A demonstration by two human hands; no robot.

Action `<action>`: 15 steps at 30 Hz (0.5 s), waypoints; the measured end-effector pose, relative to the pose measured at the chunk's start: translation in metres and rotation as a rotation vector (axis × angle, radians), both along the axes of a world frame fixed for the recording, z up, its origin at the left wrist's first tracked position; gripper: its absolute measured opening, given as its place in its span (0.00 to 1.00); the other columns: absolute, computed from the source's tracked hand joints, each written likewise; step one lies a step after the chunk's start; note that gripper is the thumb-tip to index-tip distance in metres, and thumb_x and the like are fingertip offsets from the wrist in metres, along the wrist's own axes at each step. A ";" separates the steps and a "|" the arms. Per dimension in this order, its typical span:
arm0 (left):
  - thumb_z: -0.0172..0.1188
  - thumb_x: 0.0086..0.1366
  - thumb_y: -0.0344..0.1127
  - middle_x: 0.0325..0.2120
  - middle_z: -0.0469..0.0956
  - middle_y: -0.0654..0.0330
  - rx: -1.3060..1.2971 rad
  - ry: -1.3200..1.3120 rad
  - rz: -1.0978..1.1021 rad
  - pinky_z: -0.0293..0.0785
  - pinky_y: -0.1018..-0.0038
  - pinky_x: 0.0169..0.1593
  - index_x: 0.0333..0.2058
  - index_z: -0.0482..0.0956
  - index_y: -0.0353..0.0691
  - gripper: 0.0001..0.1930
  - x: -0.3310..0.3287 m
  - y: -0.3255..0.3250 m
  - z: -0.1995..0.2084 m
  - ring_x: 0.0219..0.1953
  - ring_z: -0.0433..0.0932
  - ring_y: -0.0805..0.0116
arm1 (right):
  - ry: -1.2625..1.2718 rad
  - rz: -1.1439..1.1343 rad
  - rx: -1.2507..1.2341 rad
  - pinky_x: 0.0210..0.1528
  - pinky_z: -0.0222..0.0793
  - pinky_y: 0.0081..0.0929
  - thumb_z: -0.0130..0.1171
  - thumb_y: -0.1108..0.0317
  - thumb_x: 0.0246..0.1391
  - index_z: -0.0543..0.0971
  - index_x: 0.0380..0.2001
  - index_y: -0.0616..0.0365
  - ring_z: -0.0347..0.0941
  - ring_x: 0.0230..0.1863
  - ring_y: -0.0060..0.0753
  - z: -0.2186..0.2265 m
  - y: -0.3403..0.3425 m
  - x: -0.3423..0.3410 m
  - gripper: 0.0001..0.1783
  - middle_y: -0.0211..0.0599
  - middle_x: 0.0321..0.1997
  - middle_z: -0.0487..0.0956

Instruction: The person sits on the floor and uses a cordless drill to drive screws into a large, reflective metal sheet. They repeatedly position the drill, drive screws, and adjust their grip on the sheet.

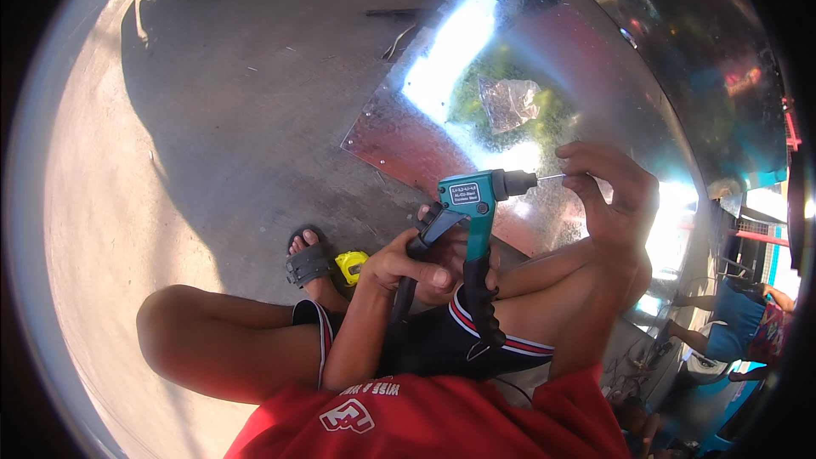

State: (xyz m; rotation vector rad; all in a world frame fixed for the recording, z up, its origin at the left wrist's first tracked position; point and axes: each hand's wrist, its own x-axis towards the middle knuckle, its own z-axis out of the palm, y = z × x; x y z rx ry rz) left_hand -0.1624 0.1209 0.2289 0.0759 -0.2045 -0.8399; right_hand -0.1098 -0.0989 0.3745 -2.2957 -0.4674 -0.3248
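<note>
A teal and black hand riveter is held over my lap, its dark nose pointing right. My left hand is closed round its black-gripped handles, which stand spread apart; some of the fingers are hidden behind the tool. A thin, silvery blind rivet sticks out of the nose. My right hand pinches the outer end of the rivet between thumb and fingertips, and its other fingers are bent.
A shiny metal sheet lies ahead on the concrete floor, bearing a clear plastic bag. Another metal sheet is at the far right. A yellow tape measure rests by my sandalled foot. Another person is at the right edge.
</note>
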 end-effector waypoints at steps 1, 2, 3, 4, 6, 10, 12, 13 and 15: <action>0.69 0.51 0.28 0.45 0.76 0.34 0.007 -0.012 0.005 0.77 0.72 0.39 0.59 0.66 0.24 0.37 -0.001 -0.002 0.000 0.44 0.81 0.52 | 0.060 -0.009 0.052 0.39 0.77 0.24 0.66 0.87 0.41 0.84 0.32 0.62 0.82 0.39 0.31 -0.001 -0.002 0.000 0.12 0.40 0.34 0.85; 0.69 0.52 0.28 0.46 0.75 0.33 0.013 -0.024 0.010 0.74 0.78 0.33 0.60 0.64 0.24 0.37 -0.002 -0.004 0.000 0.43 0.82 0.53 | 0.093 -0.018 0.107 0.40 0.77 0.24 0.67 0.87 0.42 0.84 0.31 0.63 0.82 0.39 0.31 -0.003 -0.003 -0.001 0.12 0.41 0.35 0.85; 0.67 0.53 0.26 0.47 0.75 0.33 0.047 -0.060 0.010 0.72 0.79 0.31 0.59 0.66 0.24 0.34 -0.002 -0.003 -0.001 0.40 0.81 0.57 | 0.091 0.006 0.126 0.40 0.77 0.24 0.66 0.87 0.42 0.84 0.31 0.63 0.82 0.39 0.30 -0.005 -0.004 -0.001 0.12 0.41 0.35 0.85; 0.66 0.54 0.24 0.48 0.74 0.33 0.080 -0.097 0.010 0.70 0.80 0.28 0.58 0.67 0.24 0.32 -0.001 -0.002 -0.002 0.37 0.81 0.61 | 0.088 0.027 0.145 0.40 0.77 0.25 0.66 0.88 0.42 0.84 0.31 0.63 0.82 0.39 0.30 -0.007 -0.004 -0.001 0.12 0.42 0.35 0.85; 0.64 0.55 0.22 0.50 0.74 0.34 0.124 -0.188 -0.038 0.68 0.81 0.26 0.56 0.70 0.24 0.28 0.004 0.002 -0.004 0.31 0.79 0.68 | 0.088 0.049 0.160 0.40 0.76 0.25 0.67 0.88 0.39 0.83 0.32 0.64 0.82 0.40 0.32 -0.008 -0.001 -0.003 0.14 0.43 0.34 0.85; 0.63 0.57 0.22 0.44 0.80 0.46 0.205 -0.283 -0.118 0.67 0.82 0.25 0.49 0.77 0.25 0.20 0.005 0.003 -0.005 0.25 0.75 0.78 | 0.137 0.090 0.116 0.41 0.74 0.27 0.68 0.87 0.35 0.83 0.30 0.65 0.82 0.40 0.36 0.000 0.011 -0.007 0.15 0.42 0.31 0.83; 0.64 0.57 0.23 0.38 0.83 0.50 0.205 -0.259 -0.150 0.67 0.83 0.24 0.47 0.79 0.26 0.18 0.003 0.000 -0.006 0.25 0.76 0.78 | 0.093 0.103 0.021 0.42 0.74 0.29 0.68 0.86 0.35 0.83 0.30 0.65 0.82 0.41 0.38 0.007 0.015 -0.009 0.13 0.42 0.30 0.83; 0.65 0.57 0.23 0.34 0.83 0.52 0.173 -0.244 -0.155 0.67 0.83 0.23 0.47 0.80 0.27 0.17 0.001 -0.002 -0.007 0.25 0.76 0.78 | 0.065 0.114 -0.028 0.43 0.74 0.30 0.69 0.85 0.35 0.83 0.29 0.64 0.82 0.41 0.39 0.010 0.016 -0.009 0.13 0.42 0.30 0.83; 0.65 0.57 0.23 0.33 0.84 0.52 0.066 -0.112 -0.246 0.67 0.83 0.23 0.47 0.79 0.27 0.17 -0.002 -0.003 -0.009 0.26 0.77 0.76 | 0.109 0.104 -0.037 0.43 0.72 0.30 0.68 0.83 0.38 0.82 0.28 0.65 0.81 0.36 0.38 0.011 0.019 -0.009 0.09 0.41 0.29 0.83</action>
